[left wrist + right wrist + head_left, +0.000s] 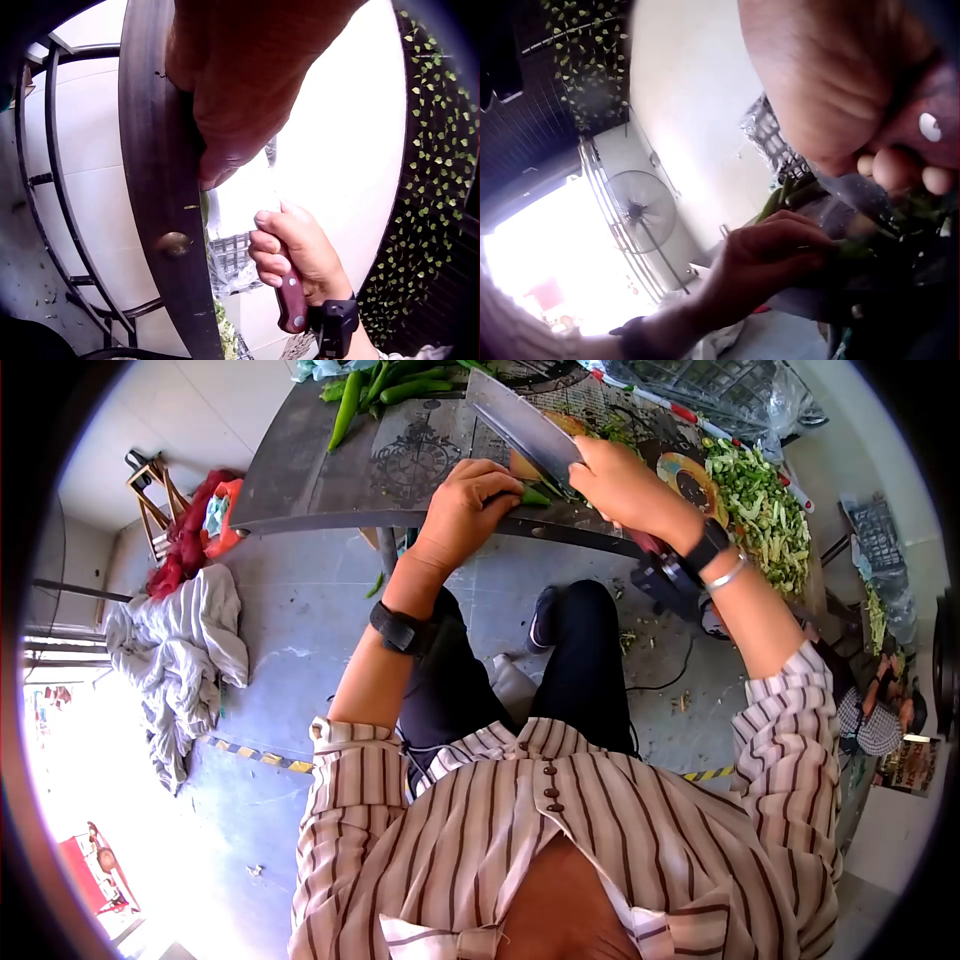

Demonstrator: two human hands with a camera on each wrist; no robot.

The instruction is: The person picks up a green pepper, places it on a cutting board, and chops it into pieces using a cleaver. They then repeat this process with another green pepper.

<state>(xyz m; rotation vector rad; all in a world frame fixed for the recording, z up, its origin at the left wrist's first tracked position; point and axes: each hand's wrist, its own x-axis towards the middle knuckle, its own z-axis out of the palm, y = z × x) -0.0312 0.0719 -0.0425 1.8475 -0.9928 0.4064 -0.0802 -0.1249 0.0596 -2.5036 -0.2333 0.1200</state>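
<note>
My right hand (628,482) grips a cleaver by its dark red handle (292,301); the broad blade (522,428) slants up to the left over the table's near edge. Close to the blade, my left hand (468,505) pinches a green pepper piece (535,496), its fingers bent. In the right wrist view the left hand (769,259) lies left of the blade (855,196). Whole long green peppers (347,410) lie at the table's back left. A heap of chopped green pieces (765,510) sits right of the right hand (304,251).
The dark table (300,480) has a curved near edge. Black crates with plastic (700,390) stand at the back right. Below are a grey cloth (185,645), a red bag (225,520) and scraps on the floor. A fan (637,212) stands by the wall.
</note>
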